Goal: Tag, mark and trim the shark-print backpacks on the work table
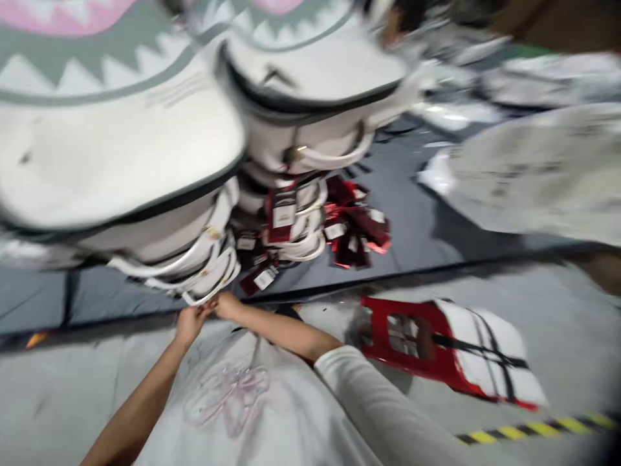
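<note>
My left hand (pixel 190 325) and my right hand (pixel 226 307) meet at the table's front edge, fingers pinched together. They are just below the lowest white carry handle (pixel 209 285) of the left stack. What lies between the fingertips is too small and blurred to make out. Above them rises a stack of white cases (pixel 121 149) printed with grey and pink jagged teeth. A second stack of such cases (pixel 315 71) stands to its right, its handles toward me. A dark red hang tag (pixel 282 210) with a white label dangles from that stack.
Several loose dark red tags (pixel 356 223) lie in a pile on the dark table cover (pixel 407 194). A plastic-wrapped pale item (pixel 543 171) rests farther right. On the floor stands a red stool (pixel 412 336) with a white cushion, near yellow-black floor tape (pixel 528 430).
</note>
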Demonstrator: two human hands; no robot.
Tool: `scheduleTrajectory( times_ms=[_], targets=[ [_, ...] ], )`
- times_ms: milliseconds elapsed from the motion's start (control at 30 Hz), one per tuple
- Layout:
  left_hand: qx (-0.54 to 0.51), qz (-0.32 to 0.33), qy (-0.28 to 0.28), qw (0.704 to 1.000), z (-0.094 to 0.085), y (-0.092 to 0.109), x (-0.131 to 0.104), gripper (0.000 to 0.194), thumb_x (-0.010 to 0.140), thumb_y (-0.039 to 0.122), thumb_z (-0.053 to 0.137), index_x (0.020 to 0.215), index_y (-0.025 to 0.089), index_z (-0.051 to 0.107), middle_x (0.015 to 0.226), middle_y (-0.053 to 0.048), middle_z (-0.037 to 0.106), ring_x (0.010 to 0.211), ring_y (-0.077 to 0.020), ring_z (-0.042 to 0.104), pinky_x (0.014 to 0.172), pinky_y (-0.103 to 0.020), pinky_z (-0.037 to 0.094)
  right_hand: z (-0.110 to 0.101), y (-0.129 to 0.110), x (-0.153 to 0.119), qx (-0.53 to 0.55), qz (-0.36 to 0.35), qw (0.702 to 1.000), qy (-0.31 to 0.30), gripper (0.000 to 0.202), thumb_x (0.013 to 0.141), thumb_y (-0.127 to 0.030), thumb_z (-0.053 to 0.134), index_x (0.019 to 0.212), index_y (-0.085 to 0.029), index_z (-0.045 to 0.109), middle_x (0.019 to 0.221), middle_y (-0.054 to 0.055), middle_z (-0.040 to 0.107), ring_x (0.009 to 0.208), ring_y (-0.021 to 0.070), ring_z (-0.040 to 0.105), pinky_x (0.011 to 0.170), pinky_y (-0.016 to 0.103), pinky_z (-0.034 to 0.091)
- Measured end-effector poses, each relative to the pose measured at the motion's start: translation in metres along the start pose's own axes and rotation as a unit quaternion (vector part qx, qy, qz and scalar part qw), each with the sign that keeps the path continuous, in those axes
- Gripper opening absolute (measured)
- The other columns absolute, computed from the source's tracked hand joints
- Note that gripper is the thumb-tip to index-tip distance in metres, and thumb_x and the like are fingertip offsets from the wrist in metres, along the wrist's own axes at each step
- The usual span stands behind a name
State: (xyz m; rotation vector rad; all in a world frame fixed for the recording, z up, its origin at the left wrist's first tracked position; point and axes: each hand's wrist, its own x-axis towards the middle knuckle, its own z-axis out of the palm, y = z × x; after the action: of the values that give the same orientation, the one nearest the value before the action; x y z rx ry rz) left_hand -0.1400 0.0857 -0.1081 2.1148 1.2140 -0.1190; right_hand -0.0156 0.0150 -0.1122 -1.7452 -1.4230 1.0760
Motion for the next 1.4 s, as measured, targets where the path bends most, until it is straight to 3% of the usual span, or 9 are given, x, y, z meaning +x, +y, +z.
scheduleTrajectory(
  times_ms=[133,233,367,500,733,867,1000,1167,1400],
  targets=[
    [-0.091,-0.042,0.009,0.995,0.007,-0.046,-0.032,0.022,0.094,0.034,0.062,0.104,0.014,0.065,0.107,-0.006,0.067,0.099,-0.0179,0.064,0.09,-0.041,0.054,0.02,0.011,0.007,-0.019,-0.022,0.997,-0.066,0.014,0.096,-0.025,0.062,0.103,-0.014,0.067,0.104,0.005,0.07,0.097,0.0187,0.067,0.09,0.04,0.054],
    [-0.182,-0.048,0.02,0.982,0.016,-0.057,-0.031,0.022,0.094,0.035,0.062,0.1,0.014,0.064,0.096,-0.003,0.067,0.086,-0.0148,0.065,0.083,-0.036,0.056,0.021,0.013,0.003,-0.044,-0.015,0.998,-0.039,0.018,0.093,-0.01,0.055,0.104,-0.014,0.069,0.11,0.009,0.071,0.105,0.0201,0.065,0.097,0.036,0.05],
    [-0.303,-0.08,0.03,0.949,0.022,-0.072,-0.031,0.028,0.096,0.039,0.058,0.104,0.013,0.063,0.09,-0.002,0.065,0.073,-0.0112,0.063,0.069,-0.029,0.056,0.012,0.022,-0.006,-0.084,0.041,0.995,0.034,0.037,0.091,-0.005,0.041,0.117,-0.013,0.066,0.117,0.014,0.07,0.109,0.0239,0.065,0.097,0.033,0.048],
    [-0.39,-0.102,0.038,0.914,0.025,-0.085,-0.034,0.029,0.097,0.039,0.057,0.109,0.013,0.062,0.095,-0.003,0.066,0.074,-0.0111,0.063,0.066,-0.027,0.056,0.011,0.034,-0.008,-0.106,0.072,0.991,0.03,0.042,0.088,-0.002,0.04,0.117,-0.016,0.067,0.111,0.01,0.074,0.1,0.0216,0.07,0.091,0.03,0.052],
    [-0.421,-0.089,0.027,0.902,0.029,-0.085,-0.027,0.024,0.095,0.036,0.061,0.103,0.012,0.062,0.088,-0.001,0.065,0.069,-0.0095,0.061,0.062,-0.025,0.055,0.033,0.022,0.002,-0.134,0.033,0.99,-0.044,0.034,0.09,-0.013,0.059,0.123,-0.018,0.065,0.117,0.007,0.073,0.105,0.0186,0.069,0.093,0.031,0.051],
    [-0.406,-0.075,0.043,0.91,0.034,-0.082,-0.028,0.022,0.095,0.034,0.062,0.101,0.012,0.062,0.086,0.0,0.064,0.068,-0.0092,0.06,0.063,-0.025,0.054,0.04,0.003,0.004,-0.182,0.013,0.982,-0.049,0.03,0.097,-0.019,0.048,0.121,-0.019,0.067,0.109,0.012,0.074,0.103,0.024,0.067,0.09,0.032,0.048],
    [-0.4,-0.06,0.048,0.913,0.036,-0.079,-0.029,0.023,0.095,0.035,0.062,0.099,0.012,0.063,0.086,0.0,0.064,0.069,-0.0097,0.061,0.064,-0.026,0.055,0.036,-0.009,0.01,-0.213,-0.019,0.973,-0.088,0.025,0.098,-0.025,0.049,0.114,-0.027,0.069,0.1,0.006,0.074,0.096,0.0228,0.066,0.085,0.03,0.046],
    [-0.394,-0.045,0.063,0.916,0.035,-0.075,-0.03,0.028,0.096,0.04,0.059,0.095,0.012,0.063,0.081,0.0,0.064,0.065,-0.009,0.06,0.063,-0.025,0.054,0.025,-0.009,0.023,-0.222,-0.013,0.969,-0.106,0.02,0.099,-0.025,0.051,0.103,-0.018,0.07,0.101,0.006,0.073,0.095,0.02,0.065,0.088,0.035,0.047],
    [-0.372,-0.022,0.113,0.921,0.033,-0.068,-0.027,0.027,0.095,0.04,0.061,0.096,0.013,0.062,0.078,0.002,0.062,0.062,-0.0084,0.057,0.062,-0.025,0.052,0.023,-0.001,0.024,-0.179,0.017,0.981,-0.072,0.02,0.099,-0.025,0.053,0.101,-0.016,0.07,0.097,0.004,0.073,0.092,0.0178,0.067,0.09,0.037,0.049]
  ],
)
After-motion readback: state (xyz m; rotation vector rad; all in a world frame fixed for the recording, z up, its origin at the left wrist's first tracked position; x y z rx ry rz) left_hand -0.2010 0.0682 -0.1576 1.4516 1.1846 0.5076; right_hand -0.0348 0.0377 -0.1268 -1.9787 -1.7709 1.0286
